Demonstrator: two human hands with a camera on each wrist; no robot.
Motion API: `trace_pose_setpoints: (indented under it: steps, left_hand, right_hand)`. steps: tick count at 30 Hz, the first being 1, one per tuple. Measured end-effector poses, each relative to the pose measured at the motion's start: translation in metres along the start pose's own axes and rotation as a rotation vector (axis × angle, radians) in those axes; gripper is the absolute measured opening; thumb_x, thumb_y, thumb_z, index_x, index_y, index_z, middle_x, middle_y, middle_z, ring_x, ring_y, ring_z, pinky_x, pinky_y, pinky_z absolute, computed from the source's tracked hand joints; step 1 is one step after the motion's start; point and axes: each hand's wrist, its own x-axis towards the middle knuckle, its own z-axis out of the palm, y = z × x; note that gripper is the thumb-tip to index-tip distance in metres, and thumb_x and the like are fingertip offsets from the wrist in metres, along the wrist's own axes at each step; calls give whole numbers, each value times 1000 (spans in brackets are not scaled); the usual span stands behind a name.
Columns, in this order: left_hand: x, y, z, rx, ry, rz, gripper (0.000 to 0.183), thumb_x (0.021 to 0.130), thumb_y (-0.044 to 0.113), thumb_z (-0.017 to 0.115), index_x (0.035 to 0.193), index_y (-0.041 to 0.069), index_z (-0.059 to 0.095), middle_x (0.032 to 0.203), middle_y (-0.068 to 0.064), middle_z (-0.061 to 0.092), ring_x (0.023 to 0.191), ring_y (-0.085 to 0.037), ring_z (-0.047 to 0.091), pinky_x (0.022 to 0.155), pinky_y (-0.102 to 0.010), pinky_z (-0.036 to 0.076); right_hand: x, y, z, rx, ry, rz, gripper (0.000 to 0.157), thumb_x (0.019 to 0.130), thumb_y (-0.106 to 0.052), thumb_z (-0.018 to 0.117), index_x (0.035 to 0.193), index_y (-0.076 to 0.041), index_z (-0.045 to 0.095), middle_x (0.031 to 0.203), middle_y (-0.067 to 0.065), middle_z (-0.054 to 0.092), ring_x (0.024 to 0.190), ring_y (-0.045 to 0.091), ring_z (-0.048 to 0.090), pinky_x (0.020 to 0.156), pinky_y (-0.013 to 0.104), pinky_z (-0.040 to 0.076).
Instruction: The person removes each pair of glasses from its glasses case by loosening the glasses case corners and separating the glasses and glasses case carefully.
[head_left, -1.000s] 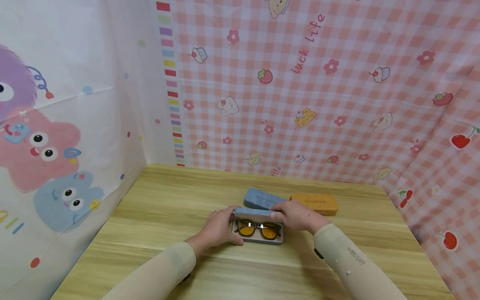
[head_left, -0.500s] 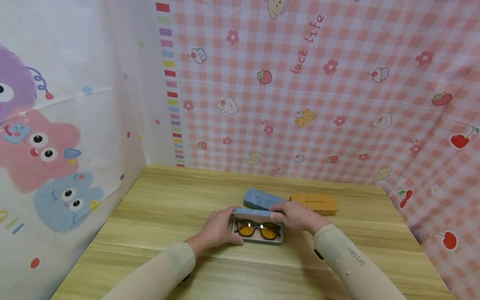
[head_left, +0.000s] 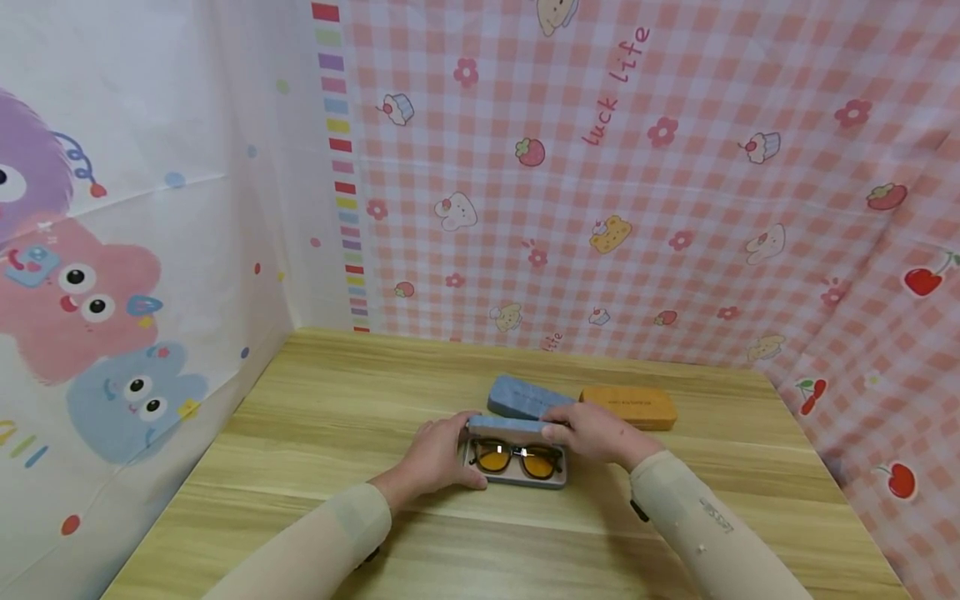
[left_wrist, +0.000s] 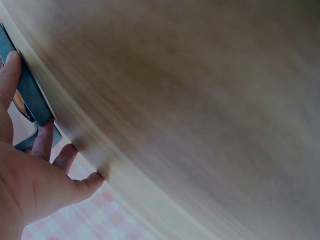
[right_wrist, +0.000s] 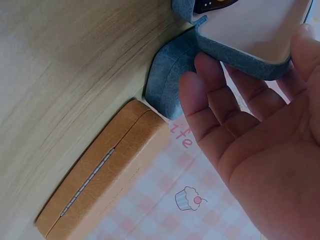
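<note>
An open blue glasses case (head_left: 517,482) lies on the table between my hands, its lid (head_left: 506,426) raised at the back. Inside sit dark-framed glasses with orange-yellow lenses (head_left: 539,466), seen from the front. My left hand (head_left: 435,458) grips the left end of the case. In the left wrist view the thumb (left_wrist: 10,75) presses on the case's side wall (left_wrist: 34,100), and two fingertips touch the table. My right hand (head_left: 592,431) holds the lid near its right end. The right wrist view shows thumb and fingers on either side of the lid's rim (right_wrist: 240,57).
Right behind the open case lies a second blue glasses case (head_left: 527,397), shut, partly covered by my right hand. An orange-brown glasses case (head_left: 632,407), also shut, lies to its right. A pink checked cloth (head_left: 562,208) hangs behind the wooden table (head_left: 360,375).
</note>
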Motion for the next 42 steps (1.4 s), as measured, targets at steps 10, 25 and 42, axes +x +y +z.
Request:
trace_pose_setpoints:
  steps: [10, 25, 42]
  left_hand:
    - [1, -1, 0, 13, -2, -3, 109, 70, 44, 102, 159, 12, 49, 140, -13, 71, 131, -34, 64, 126, -60, 32]
    - [-1, -7, -9, -63, -92, 21, 110, 77, 37, 98, 166, 13, 39, 145, -17, 69, 139, -35, 61, 131, -63, 21]
    - [-2, -6, -9, -59, -87, 20, 106, 78, 36, 98, 164, 11, 41, 144, -17, 69, 137, -34, 62, 131, -62, 24]
  right_hand:
    - [-1, 0, 2, -9, 26, -19, 45, 113, -37, 54, 147, -11, 65, 147, 12, 68, 140, 37, 61, 116, 58, 49]
    - [-3, -3, 7, -45, 75, -28, 41, 113, -34, 55, 144, -12, 68, 141, 9, 72, 134, 34, 65, 113, 57, 52]
    - [-31, -17, 39, -503, 790, -540, 26, 86, -18, 90, 110, -15, 80, 105, 0, 78, 94, 18, 74, 82, 37, 64]
